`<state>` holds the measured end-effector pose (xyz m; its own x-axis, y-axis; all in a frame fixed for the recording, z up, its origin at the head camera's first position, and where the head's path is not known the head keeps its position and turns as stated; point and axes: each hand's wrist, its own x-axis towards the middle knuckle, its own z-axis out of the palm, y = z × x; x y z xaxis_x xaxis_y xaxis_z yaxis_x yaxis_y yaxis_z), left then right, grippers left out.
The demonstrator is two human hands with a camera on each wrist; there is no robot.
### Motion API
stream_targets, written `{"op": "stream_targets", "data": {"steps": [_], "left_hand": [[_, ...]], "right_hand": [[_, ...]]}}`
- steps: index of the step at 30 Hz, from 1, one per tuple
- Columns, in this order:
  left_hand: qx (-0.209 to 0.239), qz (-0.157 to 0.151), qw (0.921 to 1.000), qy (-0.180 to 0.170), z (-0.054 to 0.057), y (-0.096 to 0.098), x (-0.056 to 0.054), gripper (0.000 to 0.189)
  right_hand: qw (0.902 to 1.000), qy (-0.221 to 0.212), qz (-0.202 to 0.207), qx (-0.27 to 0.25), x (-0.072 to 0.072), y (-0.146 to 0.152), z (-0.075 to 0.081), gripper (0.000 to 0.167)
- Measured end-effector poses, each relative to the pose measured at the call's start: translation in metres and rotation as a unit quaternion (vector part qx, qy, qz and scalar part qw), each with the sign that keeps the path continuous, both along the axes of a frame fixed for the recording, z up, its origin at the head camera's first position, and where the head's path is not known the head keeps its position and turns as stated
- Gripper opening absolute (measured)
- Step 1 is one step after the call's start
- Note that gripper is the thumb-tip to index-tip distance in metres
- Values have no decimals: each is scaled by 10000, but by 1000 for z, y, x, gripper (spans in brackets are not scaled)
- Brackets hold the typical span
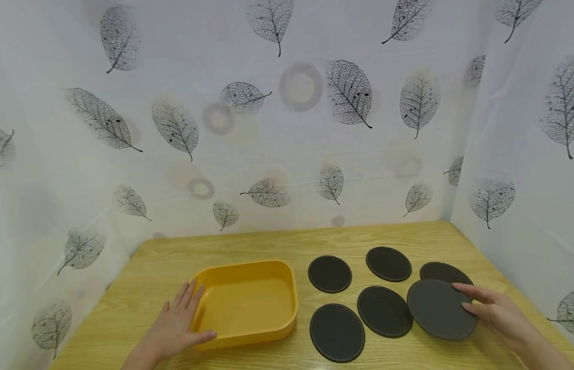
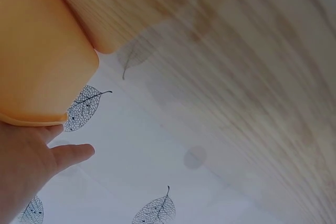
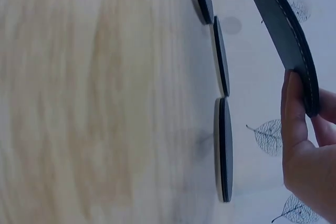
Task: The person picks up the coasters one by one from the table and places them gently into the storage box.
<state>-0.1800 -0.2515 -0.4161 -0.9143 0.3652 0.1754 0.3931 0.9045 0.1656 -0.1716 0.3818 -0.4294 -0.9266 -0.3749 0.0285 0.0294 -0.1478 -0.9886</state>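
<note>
My right hand (image 1: 501, 311) pinches a round dark coaster (image 1: 440, 308) by its right edge, between thumb and fingers. Tilted, the coaster overlaps another black coaster (image 1: 446, 271) behind it. The right wrist view shows the held coaster (image 3: 283, 30) raised above the tabletop, with pale stitching along its rim. At the yellow tray (image 1: 291, 308), my left hand (image 1: 173, 324) rests on the left side, fingers straight and spread, thumb along the near rim. The left wrist view has the same hand (image 2: 26, 166) against the tray's edge (image 2: 37, 121).
Several more black coasters lie flat right of the tray: one far left (image 1: 330, 274), one far middle (image 1: 388, 263), one near left (image 1: 337, 332) and one near middle (image 1: 385, 311). Leaf-patterned cloth (image 1: 268, 149) hangs behind and beside the wooden table (image 1: 250, 246).
</note>
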Motion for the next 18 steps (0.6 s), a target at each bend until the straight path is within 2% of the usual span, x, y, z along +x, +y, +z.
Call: {"op": "stream_targets", "data": {"steps": [7, 15, 18], "left_hand": [[4, 55, 9999, -115, 1, 1, 0, 94], [-17, 54, 10000, -47, 1, 1, 0, 93], [-52, 49, 10000, -23, 0, 1, 0, 93]], "right_hand": [[9994, -90, -321, 7, -2, -22, 10, 45], [9950, 35, -343, -941, -10, -64, 20, 44], [9930, 3, -504, -1069, -12, -85, 23, 41]]}}
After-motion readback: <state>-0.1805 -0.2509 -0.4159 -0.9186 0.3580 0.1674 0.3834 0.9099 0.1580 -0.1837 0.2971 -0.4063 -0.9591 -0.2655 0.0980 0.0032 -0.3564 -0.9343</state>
